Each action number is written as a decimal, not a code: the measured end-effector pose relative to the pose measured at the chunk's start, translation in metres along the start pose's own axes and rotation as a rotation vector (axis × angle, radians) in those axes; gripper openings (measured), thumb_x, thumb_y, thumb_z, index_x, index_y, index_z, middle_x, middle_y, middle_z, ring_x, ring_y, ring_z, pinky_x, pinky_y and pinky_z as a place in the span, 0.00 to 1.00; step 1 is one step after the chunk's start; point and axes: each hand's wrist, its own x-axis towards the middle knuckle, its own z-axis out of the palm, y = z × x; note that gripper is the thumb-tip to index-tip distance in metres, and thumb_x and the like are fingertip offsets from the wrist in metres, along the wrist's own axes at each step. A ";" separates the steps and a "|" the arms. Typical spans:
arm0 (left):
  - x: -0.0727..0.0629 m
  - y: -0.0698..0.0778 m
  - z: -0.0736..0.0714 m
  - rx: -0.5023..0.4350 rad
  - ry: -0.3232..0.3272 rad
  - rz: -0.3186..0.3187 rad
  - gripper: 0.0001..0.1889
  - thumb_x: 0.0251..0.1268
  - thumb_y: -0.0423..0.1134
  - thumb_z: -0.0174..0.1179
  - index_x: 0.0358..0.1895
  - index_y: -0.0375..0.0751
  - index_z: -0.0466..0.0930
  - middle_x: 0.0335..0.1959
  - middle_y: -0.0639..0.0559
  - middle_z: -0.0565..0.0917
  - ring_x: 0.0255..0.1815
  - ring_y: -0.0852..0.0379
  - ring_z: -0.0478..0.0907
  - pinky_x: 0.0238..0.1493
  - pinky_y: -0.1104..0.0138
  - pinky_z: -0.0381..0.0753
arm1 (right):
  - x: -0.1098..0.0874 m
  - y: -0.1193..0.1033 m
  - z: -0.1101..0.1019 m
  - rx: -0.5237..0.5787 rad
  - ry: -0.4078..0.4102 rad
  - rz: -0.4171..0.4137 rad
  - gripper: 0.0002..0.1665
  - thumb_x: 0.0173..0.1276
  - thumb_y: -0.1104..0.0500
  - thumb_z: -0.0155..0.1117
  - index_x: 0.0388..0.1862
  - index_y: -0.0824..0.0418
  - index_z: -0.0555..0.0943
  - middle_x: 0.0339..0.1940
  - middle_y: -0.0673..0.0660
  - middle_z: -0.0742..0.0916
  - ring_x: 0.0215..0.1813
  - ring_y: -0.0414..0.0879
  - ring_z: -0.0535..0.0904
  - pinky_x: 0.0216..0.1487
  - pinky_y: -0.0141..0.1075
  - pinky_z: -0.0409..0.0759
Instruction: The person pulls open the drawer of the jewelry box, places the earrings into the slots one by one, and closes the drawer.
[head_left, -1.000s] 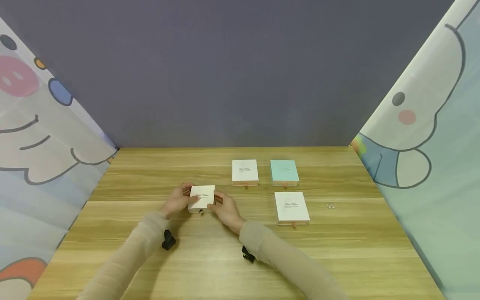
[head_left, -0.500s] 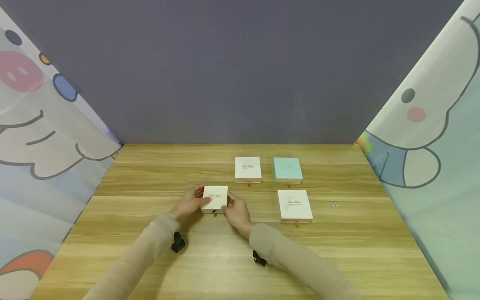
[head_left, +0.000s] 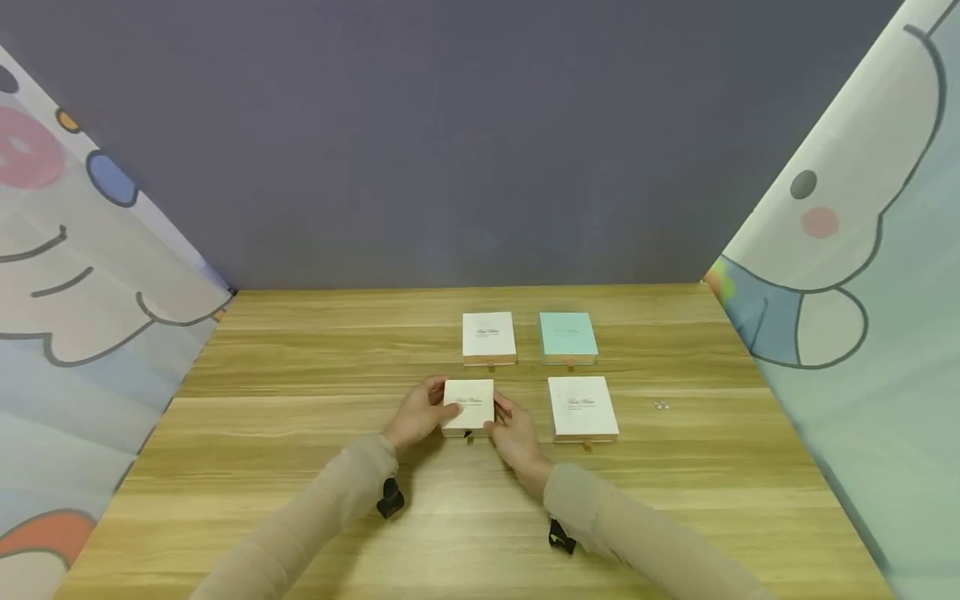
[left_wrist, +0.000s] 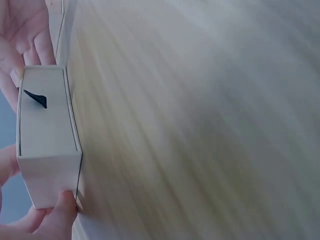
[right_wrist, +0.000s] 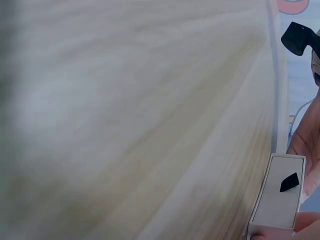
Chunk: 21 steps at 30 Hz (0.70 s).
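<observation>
Between my two hands sits a small white gift box (head_left: 477, 392) with script lettering on its lid. My left hand (head_left: 420, 413) grips its left side, the thumb lying over the top. On the right side, my right hand (head_left: 519, 439) holds it with the thumb at the front corner. The left wrist view shows the box's drawer front (left_wrist: 44, 130) closed flush, with a black ribbon tab (left_wrist: 38, 99) sticking out. In the right wrist view the same drawer front (right_wrist: 272, 205) appears at the lower right, fingers along its edges.
A larger white box (head_left: 581, 407) lies right of my right hand, an orange tab at its front. Behind stand another white box (head_left: 487, 335) and a turquoise box (head_left: 567, 333). Several tiny shiny pieces (head_left: 661, 405) lie farther right on the wooden table (head_left: 285, 358).
Both hands have moved the small white box to the right, from left of the back white box to just in front of it. The other boxes stay in place.
</observation>
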 end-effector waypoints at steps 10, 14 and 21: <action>0.006 0.003 0.024 -0.013 -0.011 0.069 0.32 0.58 0.33 0.62 0.64 0.28 0.60 0.63 0.35 0.67 0.65 0.40 0.63 0.65 0.55 0.67 | -0.006 -0.002 -0.021 -0.029 0.050 0.024 0.34 0.58 0.77 0.53 0.66 0.70 0.63 0.67 0.68 0.66 0.68 0.59 0.61 0.64 0.44 0.67; 0.007 0.002 0.029 -0.005 -0.003 0.073 0.32 0.57 0.33 0.62 0.64 0.28 0.60 0.63 0.34 0.67 0.66 0.40 0.63 0.64 0.56 0.67 | -0.006 -0.003 -0.026 -0.044 0.058 0.030 0.34 0.58 0.77 0.52 0.65 0.71 0.62 0.67 0.68 0.67 0.69 0.59 0.61 0.66 0.45 0.66; 0.011 0.002 0.031 -0.016 -0.006 0.074 0.32 0.56 0.33 0.64 0.63 0.29 0.62 0.61 0.35 0.69 0.65 0.41 0.65 0.63 0.58 0.69 | -0.004 -0.003 -0.028 -0.038 0.081 0.034 0.33 0.57 0.77 0.51 0.65 0.71 0.63 0.66 0.68 0.68 0.68 0.59 0.62 0.65 0.46 0.66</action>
